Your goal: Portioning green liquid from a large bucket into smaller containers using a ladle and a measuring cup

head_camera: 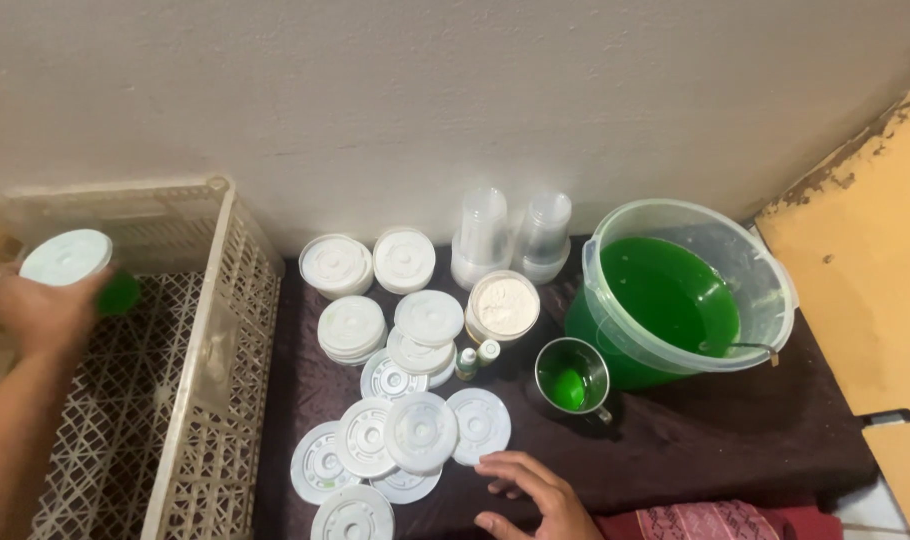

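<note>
Both forearms are bare, no sleeves, rings or watch on the left hand (40,312) or right hand (535,495)

Bucket (765,262) clear, liquid (668,292) bright green. Lids (422,432) white. Crate (237,265) cream lattice, left. Cloth (735,425) dark purple-brown. Near cloth (710,520) red, patterned.

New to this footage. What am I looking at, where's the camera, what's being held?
There is one picture, from a camera worn on a person's head, looking down at their two bare hands. No machine is involved.

The left hand has its grip on a lidded cup of green liquid over a cream plastic crate. The right hand rests open on a dark cloth, beside loose white lids.

Also on the cloth: stacks of lids, empty clear cups, a tub of white powder, two small bottles, a metal mug and a clear bucket, both holding green liquid.
</note>
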